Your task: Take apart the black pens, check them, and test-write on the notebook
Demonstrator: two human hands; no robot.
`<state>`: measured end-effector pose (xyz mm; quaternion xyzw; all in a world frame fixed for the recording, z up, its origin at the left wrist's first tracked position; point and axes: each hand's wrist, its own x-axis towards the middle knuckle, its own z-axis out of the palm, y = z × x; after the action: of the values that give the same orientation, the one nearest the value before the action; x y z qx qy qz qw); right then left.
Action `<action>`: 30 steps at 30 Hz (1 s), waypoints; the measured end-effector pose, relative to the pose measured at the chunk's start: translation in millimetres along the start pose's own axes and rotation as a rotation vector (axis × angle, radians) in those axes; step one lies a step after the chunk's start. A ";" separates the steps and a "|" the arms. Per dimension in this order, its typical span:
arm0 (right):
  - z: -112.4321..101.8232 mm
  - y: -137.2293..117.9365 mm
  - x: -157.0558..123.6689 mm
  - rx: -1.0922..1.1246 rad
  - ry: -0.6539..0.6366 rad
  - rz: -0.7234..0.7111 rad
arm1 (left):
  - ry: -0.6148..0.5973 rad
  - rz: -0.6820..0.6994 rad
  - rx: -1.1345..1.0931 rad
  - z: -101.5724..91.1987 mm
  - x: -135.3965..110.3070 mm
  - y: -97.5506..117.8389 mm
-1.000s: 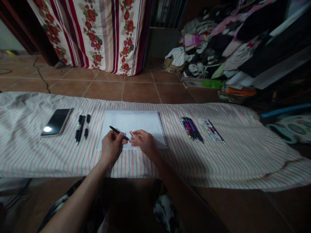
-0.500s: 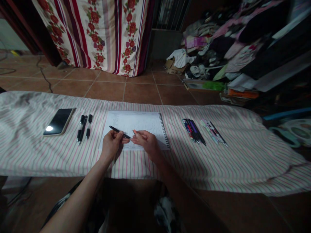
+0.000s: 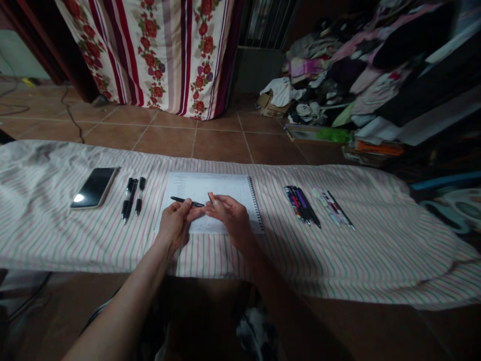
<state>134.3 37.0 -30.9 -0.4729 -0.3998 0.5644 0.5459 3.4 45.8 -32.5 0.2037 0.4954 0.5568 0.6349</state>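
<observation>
Over an open spiral notebook (image 3: 233, 185), my two hands meet with their fingertips close together. My left hand (image 3: 176, 220) is closed on a black pen (image 3: 180, 200), which points toward my right hand. Between the fingers of my right hand (image 3: 231, 213) is a small orange-tipped item (image 3: 211, 196); most of it is hidden, so its kind is unclear. The notebook page carries faint writing, with its wire binding along the right side. Left of the notebook lie several black pens (image 3: 130, 200). On the right is a group of dark pens (image 3: 302, 205).
A smartphone (image 3: 93, 188) lies on the left of the striped cloth (image 3: 225, 255). Slim pale and black pens or pencils (image 3: 333, 208) rest farther right. Beyond are a tiled floor (image 3: 218, 143), a floral curtain (image 3: 173, 55) and a heap of clothes (image 3: 338, 75).
My right hand has risen slightly, and the orange-tipped item has tilted more upright. The black pen lies a little flatter in my left hand. The whole view has shifted slightly.
</observation>
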 end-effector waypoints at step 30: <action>-16.0 4.1 -1.3 -0.586 -0.009 -0.212 | 0.062 0.029 -0.049 -2.4 -0.8 6.6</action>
<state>148.8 34.3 -38.4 -0.5635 -0.5950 0.3669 0.4403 -1.9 46.4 -27.9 0.1781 0.4981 0.5840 0.6157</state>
